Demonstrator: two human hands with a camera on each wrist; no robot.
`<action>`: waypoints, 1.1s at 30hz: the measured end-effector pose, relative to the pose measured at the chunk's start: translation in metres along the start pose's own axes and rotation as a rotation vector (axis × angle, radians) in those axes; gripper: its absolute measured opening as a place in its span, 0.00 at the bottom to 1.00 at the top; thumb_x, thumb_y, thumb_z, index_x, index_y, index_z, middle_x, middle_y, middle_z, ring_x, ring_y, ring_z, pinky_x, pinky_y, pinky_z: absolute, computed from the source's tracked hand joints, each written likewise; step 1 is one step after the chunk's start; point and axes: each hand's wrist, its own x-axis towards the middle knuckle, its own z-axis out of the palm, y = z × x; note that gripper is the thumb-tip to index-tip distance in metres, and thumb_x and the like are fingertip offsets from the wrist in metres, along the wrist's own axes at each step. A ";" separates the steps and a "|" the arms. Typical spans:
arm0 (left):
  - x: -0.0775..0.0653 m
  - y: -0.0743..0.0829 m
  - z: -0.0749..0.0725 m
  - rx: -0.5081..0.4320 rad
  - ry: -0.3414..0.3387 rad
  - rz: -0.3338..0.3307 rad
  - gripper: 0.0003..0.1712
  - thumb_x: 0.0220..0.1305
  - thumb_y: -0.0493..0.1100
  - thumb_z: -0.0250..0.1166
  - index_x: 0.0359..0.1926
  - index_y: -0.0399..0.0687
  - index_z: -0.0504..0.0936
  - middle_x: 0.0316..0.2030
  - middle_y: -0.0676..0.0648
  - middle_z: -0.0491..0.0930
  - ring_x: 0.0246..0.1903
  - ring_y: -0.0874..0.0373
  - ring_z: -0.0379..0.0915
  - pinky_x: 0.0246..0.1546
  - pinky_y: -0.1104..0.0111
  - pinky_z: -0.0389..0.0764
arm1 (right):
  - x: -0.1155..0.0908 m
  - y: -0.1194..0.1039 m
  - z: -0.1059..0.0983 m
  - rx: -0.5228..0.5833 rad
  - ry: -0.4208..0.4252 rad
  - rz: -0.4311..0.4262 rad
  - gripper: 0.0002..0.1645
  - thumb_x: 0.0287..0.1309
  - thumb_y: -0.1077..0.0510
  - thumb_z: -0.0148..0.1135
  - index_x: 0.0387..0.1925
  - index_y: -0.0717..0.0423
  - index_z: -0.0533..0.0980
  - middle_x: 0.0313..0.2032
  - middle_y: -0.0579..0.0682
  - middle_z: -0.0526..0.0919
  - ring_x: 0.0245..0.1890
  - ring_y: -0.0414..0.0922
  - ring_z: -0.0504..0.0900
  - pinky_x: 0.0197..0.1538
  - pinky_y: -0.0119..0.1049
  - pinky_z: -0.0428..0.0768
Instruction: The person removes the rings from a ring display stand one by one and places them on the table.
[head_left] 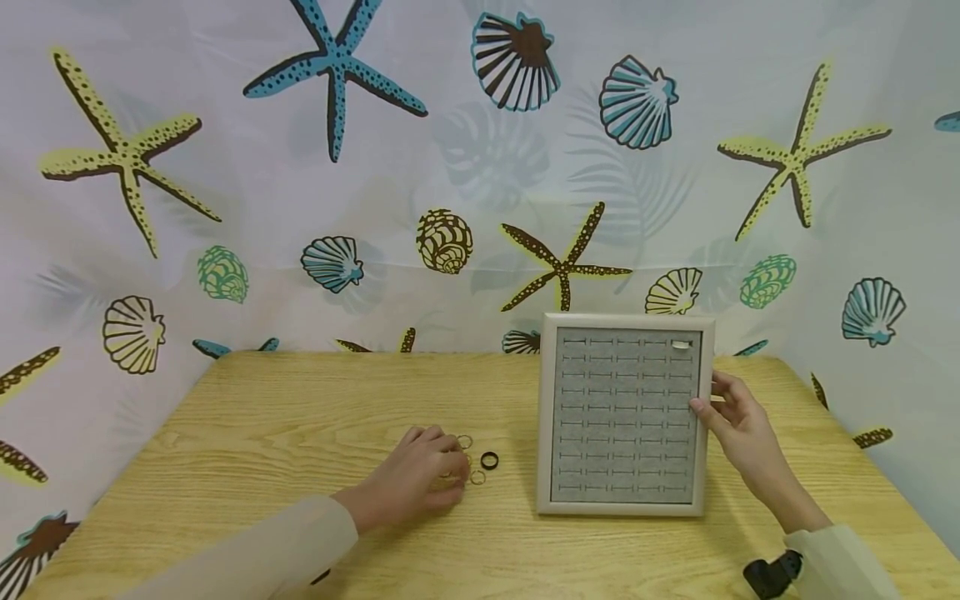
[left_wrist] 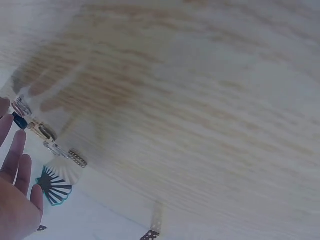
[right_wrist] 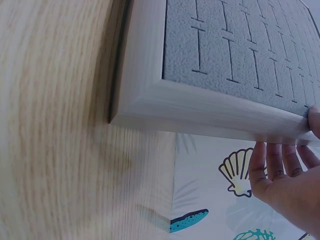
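A ring display board (head_left: 622, 417) with a pale frame and grey slotted padding stands upright on the table. One silvery ring (head_left: 681, 344) sits in its top right slot. My right hand (head_left: 750, 437) grips the board's right edge, thumb on the front and fingers along the outer side, as the right wrist view shows too. To the board's left, my left hand (head_left: 420, 473) is at a small group of loose rings, partly covering them. A black ring (head_left: 489, 453) and a thin gold ring (head_left: 477, 483) show beside its fingertips. In the left wrist view its fingers (left_wrist: 22, 172) are extended near a beaded ring (left_wrist: 77, 158).
The wooden table (head_left: 300, 400) reaches back to a white cloth (head_left: 420, 317) printed with starfish and shells, which also hangs at both sides. A black wrist device (head_left: 772, 575) is at the right sleeve (head_left: 840, 558).
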 end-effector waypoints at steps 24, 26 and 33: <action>0.070 0.039 -0.042 0.171 0.179 0.174 0.09 0.57 0.52 0.62 0.39 0.58 0.78 0.36 0.59 0.75 0.39 0.61 0.68 0.37 0.69 0.64 | 0.000 0.001 0.000 -0.004 -0.002 0.023 0.32 0.65 0.52 0.48 0.65 0.63 0.54 0.50 0.42 0.66 0.45 0.25 0.70 0.42 0.21 0.74; 0.077 0.044 -0.044 0.170 0.191 0.187 0.10 0.57 0.52 0.63 0.39 0.58 0.78 0.36 0.58 0.75 0.39 0.61 0.68 0.38 0.69 0.65 | 0.000 0.001 0.000 -0.007 -0.001 0.026 0.32 0.65 0.52 0.47 0.65 0.63 0.54 0.52 0.46 0.66 0.45 0.24 0.70 0.42 0.21 0.73; 0.101 0.061 -0.054 0.207 0.224 0.236 0.09 0.58 0.51 0.61 0.39 0.57 0.78 0.37 0.58 0.76 0.41 0.61 0.69 0.42 0.68 0.66 | 0.000 0.000 0.000 -0.005 -0.006 0.034 0.32 0.66 0.52 0.47 0.65 0.63 0.53 0.53 0.49 0.65 0.45 0.24 0.70 0.42 0.20 0.73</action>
